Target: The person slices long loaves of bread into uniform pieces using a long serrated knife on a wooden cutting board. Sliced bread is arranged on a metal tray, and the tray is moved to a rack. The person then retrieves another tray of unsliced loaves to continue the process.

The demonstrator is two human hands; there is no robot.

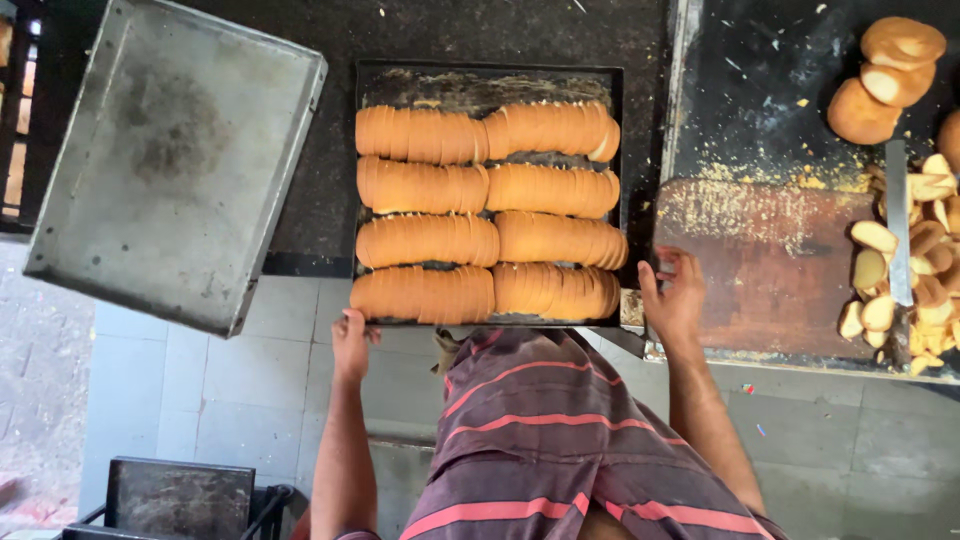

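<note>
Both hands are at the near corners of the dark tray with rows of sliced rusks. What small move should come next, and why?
Probably close both hands firmly on the tray edge first. The left hand touches the near left corner, but the right hand is open beside the right corner, its grip not yet set. The rusk rows fill the tray.

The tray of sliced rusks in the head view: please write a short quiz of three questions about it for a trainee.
1. True or false: the black baking tray holds four rows of orange-brown slices.
2. Which hand touches the tray's near left corner? A) left hand B) right hand
3. Fill in: to the left of the black tray lies an empty ______ metal tray.

Key:
1. True.
2. A; the right hand is at the near right corner, beside the board with crumbs.
3. Grey.
</note>
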